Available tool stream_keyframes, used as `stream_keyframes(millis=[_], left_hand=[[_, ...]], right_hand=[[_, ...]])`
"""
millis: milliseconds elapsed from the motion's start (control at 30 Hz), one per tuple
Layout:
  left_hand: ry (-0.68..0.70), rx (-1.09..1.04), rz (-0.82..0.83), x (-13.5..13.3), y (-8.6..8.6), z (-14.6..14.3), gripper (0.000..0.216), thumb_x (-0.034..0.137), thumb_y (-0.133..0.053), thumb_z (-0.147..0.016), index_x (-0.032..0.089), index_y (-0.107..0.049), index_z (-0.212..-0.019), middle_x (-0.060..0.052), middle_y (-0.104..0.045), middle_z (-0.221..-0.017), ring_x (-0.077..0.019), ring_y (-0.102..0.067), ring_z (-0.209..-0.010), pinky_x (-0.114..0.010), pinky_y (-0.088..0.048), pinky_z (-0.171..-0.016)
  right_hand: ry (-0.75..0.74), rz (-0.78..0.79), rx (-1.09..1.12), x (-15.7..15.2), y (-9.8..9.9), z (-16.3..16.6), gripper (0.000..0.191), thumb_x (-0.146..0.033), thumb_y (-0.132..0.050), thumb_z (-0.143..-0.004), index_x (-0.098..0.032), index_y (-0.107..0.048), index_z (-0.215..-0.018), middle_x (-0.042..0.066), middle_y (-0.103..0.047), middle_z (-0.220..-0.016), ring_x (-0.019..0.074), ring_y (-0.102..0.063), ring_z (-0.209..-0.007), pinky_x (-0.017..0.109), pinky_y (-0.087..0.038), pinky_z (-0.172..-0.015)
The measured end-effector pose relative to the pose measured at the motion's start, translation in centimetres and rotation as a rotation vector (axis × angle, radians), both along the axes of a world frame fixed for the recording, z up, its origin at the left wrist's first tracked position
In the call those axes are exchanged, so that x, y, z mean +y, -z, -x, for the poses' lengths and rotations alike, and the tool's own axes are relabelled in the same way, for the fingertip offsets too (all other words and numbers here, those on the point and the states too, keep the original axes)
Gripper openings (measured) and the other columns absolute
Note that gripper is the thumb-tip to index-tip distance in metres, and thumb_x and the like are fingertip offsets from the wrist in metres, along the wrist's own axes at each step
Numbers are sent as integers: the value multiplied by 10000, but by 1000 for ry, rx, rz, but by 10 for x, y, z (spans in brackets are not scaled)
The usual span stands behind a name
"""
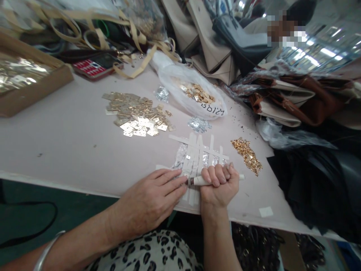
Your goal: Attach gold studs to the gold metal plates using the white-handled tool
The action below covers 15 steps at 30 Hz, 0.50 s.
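Observation:
My right hand (pixel 218 184) is closed in a fist around a white-handled tool (pixel 200 181) held sideways, its dark tip pointing left. My left hand (pixel 153 197) lies flat with fingers stretched out, pressing on white paper strips (pixel 197 152) that cross over a shiny foil sheet (pixel 182 156) near the table's front edge. The tool's tip meets the strips just beside my left fingertips.
A pile of flat gold plates (pixel 135 114) lies mid-table, small gold fittings (pixel 247 154) to the right, a plastic bag of gold parts (pixel 194 92) behind. A cardboard box (pixel 34 84) stands at left. Handbags and straps crowd the back and right, where another person sits.

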<state>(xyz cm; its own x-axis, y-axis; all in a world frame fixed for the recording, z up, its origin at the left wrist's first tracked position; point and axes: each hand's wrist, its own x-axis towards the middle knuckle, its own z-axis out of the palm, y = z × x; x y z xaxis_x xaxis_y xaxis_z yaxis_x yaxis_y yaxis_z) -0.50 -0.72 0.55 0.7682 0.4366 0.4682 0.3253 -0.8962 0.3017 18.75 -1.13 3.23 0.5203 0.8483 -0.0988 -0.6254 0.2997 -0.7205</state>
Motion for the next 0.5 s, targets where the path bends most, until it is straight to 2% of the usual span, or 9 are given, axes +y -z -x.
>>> stream_keyframes(millis=[367,500], left_hand=[[-37,-39,69,-1,-1,-2,283,184,-493,-963,148,-677,-1174,-122,-663,-1346,-268,-592,-1287,-442,-493,-1103],[-38,-63,102,-2,2,-4,287,179,-523,-934,134,-682,-1169,-128,-672,-1328,-268,-594,-1279,-436,-484,-1123]], right_hand=[[2,0,-9,2,2,1,473,-234,-568,-815,-224,-146,-603,-130,-88,-490,51,-35,-390,160,-267,-365],[-22,-43,-115,1,-2,6,437,-245,-501,-867,-222,-153,-604,-121,-95,-477,54,-55,-368,168,-241,-358]])
